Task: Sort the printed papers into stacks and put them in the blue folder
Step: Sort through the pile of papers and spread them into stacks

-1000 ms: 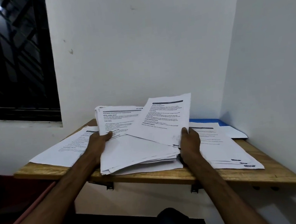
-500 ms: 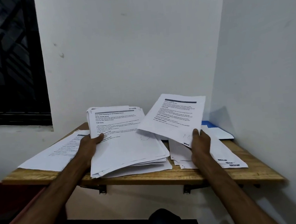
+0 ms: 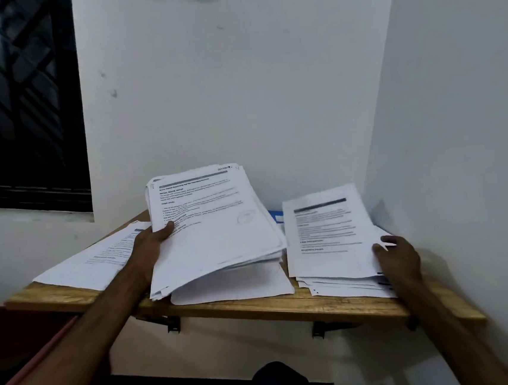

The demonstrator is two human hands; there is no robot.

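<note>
Head view: left hand (image 3: 151, 248) grips a thick white sheaf (image 3: 215, 227) of black-printed papers, thumb on top, far edge raised. Right hand (image 3: 400, 256) pinches one printed sheet (image 3: 325, 235) lying on the right stack (image 3: 342, 286). Blue folder (image 3: 275, 216) shows as a sliver behind, between both, on the wooden shelf (image 3: 257, 308).

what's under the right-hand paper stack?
Under the right stack, the wooden shelf shows at its near edge. A sliver of blue folder shows at its far-left corner, beside the middle stack. Paper hides whether the folder runs beneath.
</note>
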